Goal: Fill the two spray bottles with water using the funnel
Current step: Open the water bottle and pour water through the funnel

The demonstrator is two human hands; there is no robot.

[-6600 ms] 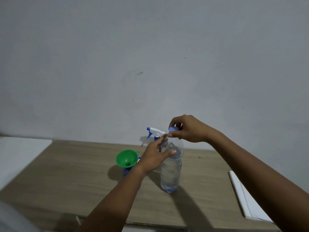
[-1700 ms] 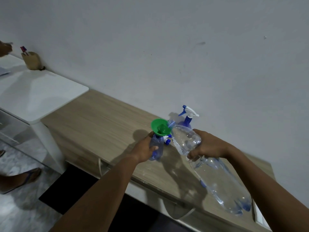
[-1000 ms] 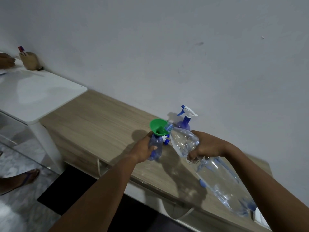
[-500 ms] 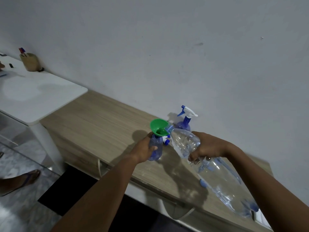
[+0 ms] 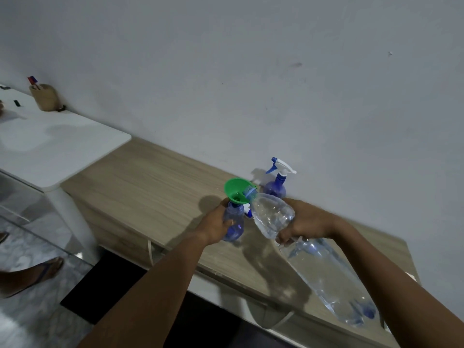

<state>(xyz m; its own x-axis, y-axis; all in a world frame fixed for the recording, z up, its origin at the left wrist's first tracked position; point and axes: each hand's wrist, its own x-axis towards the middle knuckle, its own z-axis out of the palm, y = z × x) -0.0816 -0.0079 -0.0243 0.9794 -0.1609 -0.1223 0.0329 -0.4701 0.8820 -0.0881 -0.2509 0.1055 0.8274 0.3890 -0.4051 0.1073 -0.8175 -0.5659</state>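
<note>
My left hand (image 5: 214, 226) grips a small blue spray bottle (image 5: 235, 223) that stands on the wooden table (image 5: 155, 187), with no spray head on it. A green funnel (image 5: 236, 190) sits in its neck. My right hand (image 5: 305, 221) holds a large clear water bottle (image 5: 316, 259) tilted, its mouth resting at the funnel's rim. A second blue spray bottle (image 5: 276, 185), with its white and blue trigger head on, stands behind by the wall. A loose spray head (image 5: 248, 214) peeks out between the bottles.
A white table (image 5: 50, 144) adjoins on the left, carrying a wooden pen cup (image 5: 44, 96). Another person's foot in a sandal (image 5: 32, 272) shows on the floor at the left. The wall runs close behind the wooden table.
The large bottle has been uncapped, lifted and tilted to the funnel; over the last second both hands hold nearly still, with the bottle's base raised slightly.
</note>
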